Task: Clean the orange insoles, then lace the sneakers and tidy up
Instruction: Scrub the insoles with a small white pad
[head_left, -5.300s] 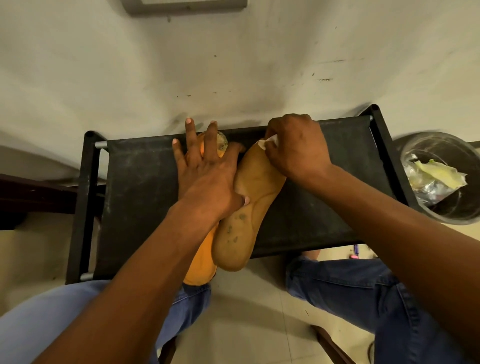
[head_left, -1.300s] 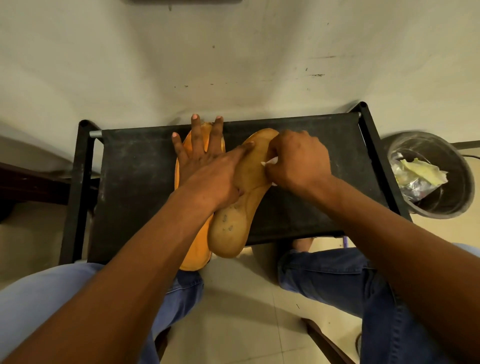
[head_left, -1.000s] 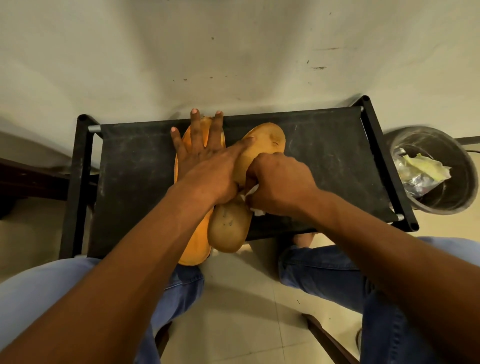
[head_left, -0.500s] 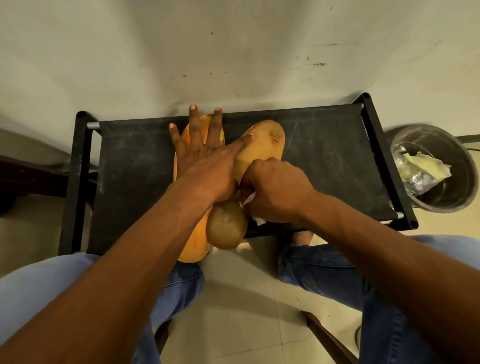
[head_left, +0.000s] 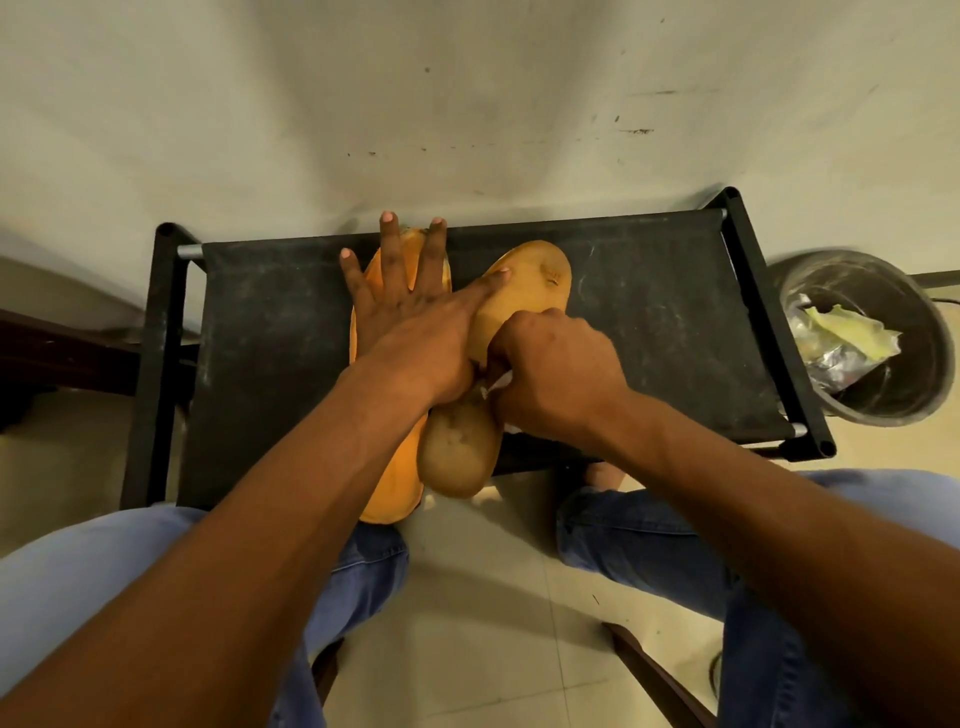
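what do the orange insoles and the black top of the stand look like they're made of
Insoles: probably foam, matte and soft-edged, the right one soiled with dark specks. Stand top: looks like black woven fabric stretched over a metal tube frame, dull and dusty, with a bare rod end at the corner.

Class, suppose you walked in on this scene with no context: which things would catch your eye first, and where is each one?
Two orange insoles lie side by side on the black stool; the left hand presses flat across both, on the brighter left insole and the duller right insole. The right hand grips a white wipe against the right insole's middle. At far right stands a bin holding crumpled waste.
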